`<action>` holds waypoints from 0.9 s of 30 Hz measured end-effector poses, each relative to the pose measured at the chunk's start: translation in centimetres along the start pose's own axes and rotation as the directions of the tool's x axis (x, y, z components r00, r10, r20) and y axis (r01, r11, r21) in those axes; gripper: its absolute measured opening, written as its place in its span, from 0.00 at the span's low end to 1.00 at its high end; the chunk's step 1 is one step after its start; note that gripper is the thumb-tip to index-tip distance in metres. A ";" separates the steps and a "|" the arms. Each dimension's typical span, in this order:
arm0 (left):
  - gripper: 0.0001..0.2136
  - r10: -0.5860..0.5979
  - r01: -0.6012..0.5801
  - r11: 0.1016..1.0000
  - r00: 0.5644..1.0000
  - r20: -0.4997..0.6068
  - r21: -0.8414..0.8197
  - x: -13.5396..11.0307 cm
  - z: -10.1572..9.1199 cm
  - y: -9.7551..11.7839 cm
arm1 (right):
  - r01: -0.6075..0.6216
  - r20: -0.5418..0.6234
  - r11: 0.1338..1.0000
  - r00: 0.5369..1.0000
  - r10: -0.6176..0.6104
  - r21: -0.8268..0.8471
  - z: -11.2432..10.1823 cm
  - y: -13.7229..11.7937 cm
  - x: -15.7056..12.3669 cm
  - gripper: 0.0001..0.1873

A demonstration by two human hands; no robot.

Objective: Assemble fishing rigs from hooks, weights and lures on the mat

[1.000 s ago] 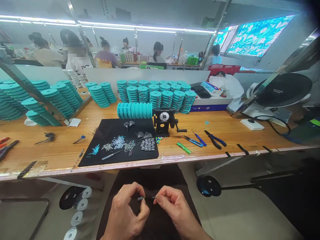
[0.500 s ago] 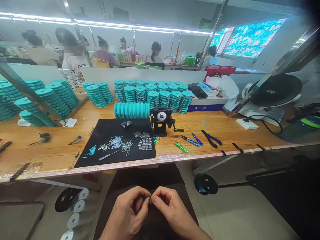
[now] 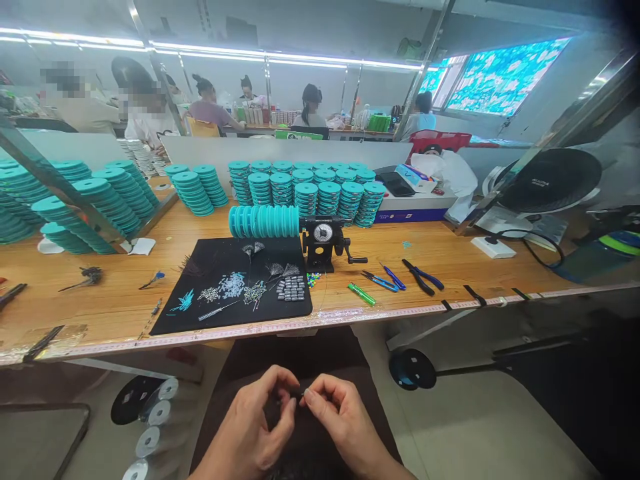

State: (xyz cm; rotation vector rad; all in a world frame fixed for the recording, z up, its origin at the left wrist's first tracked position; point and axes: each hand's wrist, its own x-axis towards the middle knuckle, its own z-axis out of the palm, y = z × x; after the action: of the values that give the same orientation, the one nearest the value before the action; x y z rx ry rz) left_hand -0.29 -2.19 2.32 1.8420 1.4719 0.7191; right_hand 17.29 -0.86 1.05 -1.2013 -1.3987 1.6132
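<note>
Low in the view, my left hand (image 3: 255,423) and my right hand (image 3: 340,420) hover over my dark lap, with their fingertips close together. Both pinch a small grey metal piece (image 3: 300,393), apparently with a thin wire through it. My fingers hide most of it, so its exact shape cannot be made out. Neither hand touches the workbench (image 3: 90,313) beyond them.
On the wooden bench lie a black mat (image 3: 225,257) of sorted small parts, a hand-crank winder (image 3: 323,240), a row of teal spools (image 3: 264,221), and pliers (image 3: 419,277). Many teal spool stacks (image 3: 305,199) stand behind. People work at benches farther back.
My hands have drawn closer together around the small grey piece, which is now mostly hidden by my fingers. The view has shifted slightly.
</note>
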 end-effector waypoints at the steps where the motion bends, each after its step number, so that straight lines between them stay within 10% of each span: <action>1: 0.06 0.025 -0.025 1.000 1.000 -0.012 0.002 0.0 0.2 0.1 | 0.002 -0.001 1.000 1.000 -0.002 0.002 0.0 0.1 0.0 0.21; 21: 0.06 -0.038 0.039 0.999 0.999 0.010 -0.027 -0.1 0.2 -1.0 | 0.004 -0.088 0.997 0.996 0.003 0.081 0.5 1.2 -0.4 0.23; 27: 0.08 0.117 -0.117 0.993 0.993 -0.015 0.025 -0.1 1.3 -0.6 | 0.005 -0.063 0.997 0.998 0.000 0.079 0.6 1.9 -0.1 0.24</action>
State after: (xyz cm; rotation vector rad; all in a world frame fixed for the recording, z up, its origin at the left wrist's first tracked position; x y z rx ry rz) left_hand 0.30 -2.42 1.10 1.9583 1.3975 0.7776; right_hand 16.91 -1.57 -0.81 -1.1933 -1.2845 1.6000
